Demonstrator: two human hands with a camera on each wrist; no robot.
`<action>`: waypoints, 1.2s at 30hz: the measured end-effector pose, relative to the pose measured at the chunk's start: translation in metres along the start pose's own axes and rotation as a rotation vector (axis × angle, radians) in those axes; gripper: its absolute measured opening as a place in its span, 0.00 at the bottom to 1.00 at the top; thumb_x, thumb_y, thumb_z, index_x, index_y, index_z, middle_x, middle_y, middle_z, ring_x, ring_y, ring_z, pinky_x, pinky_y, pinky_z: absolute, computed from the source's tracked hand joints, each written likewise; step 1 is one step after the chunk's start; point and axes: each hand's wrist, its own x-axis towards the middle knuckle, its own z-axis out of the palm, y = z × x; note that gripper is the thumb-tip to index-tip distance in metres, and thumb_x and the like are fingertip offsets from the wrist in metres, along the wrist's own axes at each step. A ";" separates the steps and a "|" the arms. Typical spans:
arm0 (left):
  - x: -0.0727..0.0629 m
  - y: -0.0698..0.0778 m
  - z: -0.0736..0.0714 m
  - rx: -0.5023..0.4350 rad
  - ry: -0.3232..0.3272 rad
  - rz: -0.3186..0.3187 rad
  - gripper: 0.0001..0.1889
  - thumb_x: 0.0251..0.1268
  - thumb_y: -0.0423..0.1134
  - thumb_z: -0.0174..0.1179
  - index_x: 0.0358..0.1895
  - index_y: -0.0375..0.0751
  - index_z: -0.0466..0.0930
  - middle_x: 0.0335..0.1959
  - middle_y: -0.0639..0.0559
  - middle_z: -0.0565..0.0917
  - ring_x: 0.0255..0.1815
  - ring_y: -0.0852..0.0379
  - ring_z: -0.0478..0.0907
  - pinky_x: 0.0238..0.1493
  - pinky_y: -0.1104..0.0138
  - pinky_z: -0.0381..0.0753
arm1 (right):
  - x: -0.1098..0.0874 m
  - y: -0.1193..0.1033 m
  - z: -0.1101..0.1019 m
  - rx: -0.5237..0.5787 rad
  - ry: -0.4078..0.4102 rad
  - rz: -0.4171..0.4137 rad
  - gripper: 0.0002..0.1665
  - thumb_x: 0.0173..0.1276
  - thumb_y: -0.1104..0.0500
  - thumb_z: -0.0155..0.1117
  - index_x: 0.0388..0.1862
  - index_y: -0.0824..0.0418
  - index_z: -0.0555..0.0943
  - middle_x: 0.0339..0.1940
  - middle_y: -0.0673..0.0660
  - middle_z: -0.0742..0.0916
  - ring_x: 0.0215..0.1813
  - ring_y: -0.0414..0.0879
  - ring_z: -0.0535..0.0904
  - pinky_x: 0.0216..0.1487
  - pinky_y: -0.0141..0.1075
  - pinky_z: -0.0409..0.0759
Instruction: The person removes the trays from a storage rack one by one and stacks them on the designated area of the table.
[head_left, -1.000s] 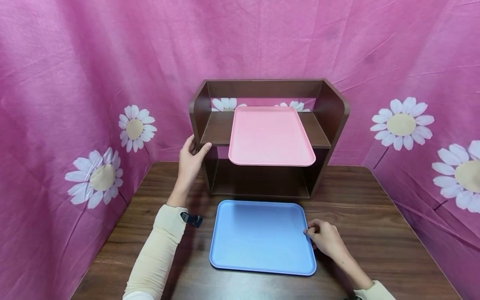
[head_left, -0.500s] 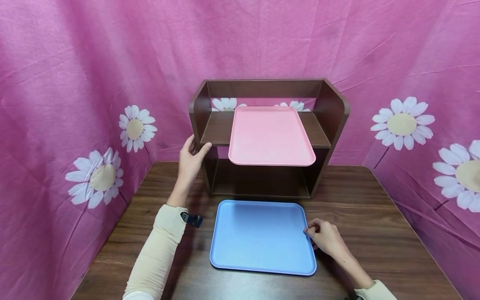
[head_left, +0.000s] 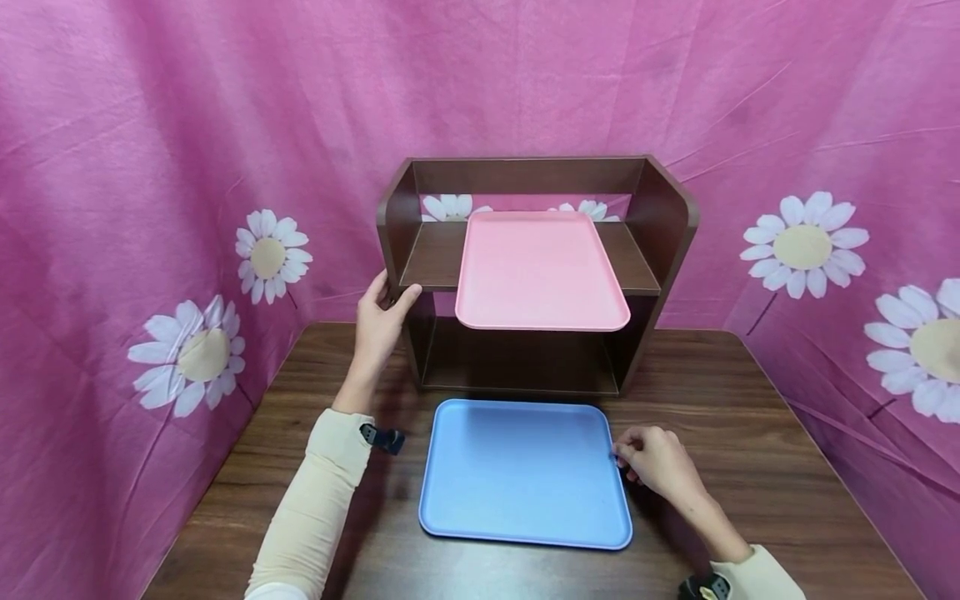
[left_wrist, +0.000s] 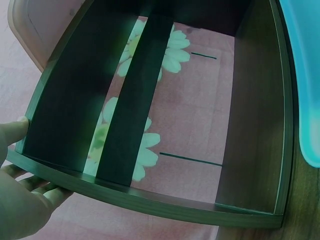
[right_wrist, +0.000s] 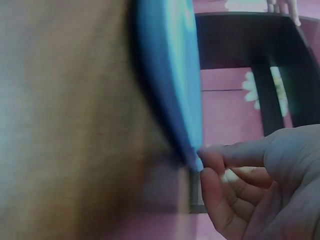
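Right hand [head_left: 658, 460] shifted forward, blue tray [head_left: 525, 475] touching, to its left

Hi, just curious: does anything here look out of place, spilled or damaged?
One thing: the pink tray on the upper level of the brown rack juts well past its front edge, so its near end overhangs and looks a bit precarious. I see no spills, and no damage shows on it or the blue tray.
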 end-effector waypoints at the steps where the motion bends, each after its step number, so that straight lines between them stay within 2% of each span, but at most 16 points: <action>1: 0.000 0.000 0.000 0.001 0.000 -0.002 0.31 0.72 0.39 0.72 0.75 0.40 0.75 0.66 0.37 0.84 0.64 0.54 0.80 0.69 0.65 0.81 | 0.001 -0.003 -0.002 0.023 -0.004 -0.006 0.07 0.75 0.65 0.67 0.36 0.64 0.88 0.23 0.51 0.88 0.22 0.43 0.82 0.20 0.35 0.82; 6: 0.001 -0.002 0.000 0.001 -0.008 -0.006 0.31 0.72 0.40 0.72 0.76 0.40 0.75 0.67 0.37 0.83 0.66 0.54 0.80 0.71 0.64 0.80 | 0.007 -0.023 -0.013 0.245 -0.056 -0.038 0.10 0.79 0.69 0.60 0.48 0.75 0.85 0.31 0.63 0.92 0.26 0.45 0.86 0.27 0.37 0.89; 12: 0.001 -0.001 0.000 -0.007 -0.007 0.001 0.31 0.72 0.39 0.71 0.76 0.40 0.75 0.67 0.37 0.83 0.66 0.53 0.80 0.71 0.64 0.80 | 0.012 -0.053 -0.028 0.502 -0.150 -0.106 0.15 0.83 0.70 0.52 0.57 0.82 0.79 0.45 0.75 0.91 0.37 0.44 0.92 0.41 0.39 0.93; 19: 0.001 0.000 -0.002 -0.008 -0.009 -0.001 0.31 0.72 0.39 0.72 0.75 0.40 0.75 0.67 0.37 0.83 0.65 0.54 0.80 0.69 0.64 0.81 | 0.015 -0.080 -0.041 0.613 -0.167 -0.185 0.20 0.84 0.68 0.53 0.64 0.83 0.74 0.51 0.72 0.91 0.46 0.42 0.93 0.51 0.38 0.92; 23: 0.001 -0.001 -0.002 -0.006 -0.009 -0.002 0.31 0.72 0.39 0.72 0.75 0.39 0.75 0.67 0.36 0.83 0.66 0.52 0.80 0.71 0.63 0.80 | 0.014 -0.095 -0.047 0.685 -0.180 -0.207 0.23 0.85 0.65 0.54 0.68 0.82 0.71 0.57 0.74 0.89 0.53 0.43 0.92 0.57 0.37 0.90; 26: 0.001 -0.001 -0.001 -0.003 -0.005 0.005 0.32 0.71 0.39 0.72 0.75 0.39 0.75 0.68 0.36 0.83 0.67 0.51 0.80 0.73 0.61 0.79 | 0.015 -0.105 -0.051 0.750 -0.201 -0.215 0.25 0.86 0.63 0.54 0.70 0.81 0.69 0.61 0.70 0.88 0.57 0.44 0.90 0.62 0.37 0.88; 29: 0.001 -0.001 -0.001 0.001 0.000 0.007 0.32 0.71 0.38 0.72 0.76 0.39 0.74 0.68 0.36 0.82 0.68 0.50 0.80 0.73 0.59 0.79 | 0.017 -0.114 -0.054 0.816 -0.226 -0.235 0.27 0.86 0.60 0.54 0.71 0.79 0.66 0.63 0.62 0.89 0.61 0.45 0.89 0.65 0.36 0.85; 32: 0.001 -0.001 -0.001 0.006 0.000 0.008 0.32 0.71 0.38 0.72 0.76 0.39 0.74 0.68 0.35 0.82 0.69 0.49 0.80 0.74 0.58 0.79 | 0.019 -0.122 -0.056 0.893 -0.245 -0.234 0.27 0.86 0.59 0.56 0.71 0.78 0.64 0.62 0.58 0.89 0.63 0.45 0.88 0.68 0.35 0.84; 36: 0.001 -0.001 0.000 0.005 -0.002 0.010 0.32 0.71 0.38 0.72 0.76 0.38 0.74 0.69 0.35 0.82 0.70 0.49 0.79 0.75 0.58 0.78 | 0.022 -0.133 -0.056 1.011 -0.271 -0.199 0.26 0.85 0.60 0.57 0.71 0.73 0.64 0.64 0.57 0.88 0.66 0.46 0.86 0.72 0.36 0.81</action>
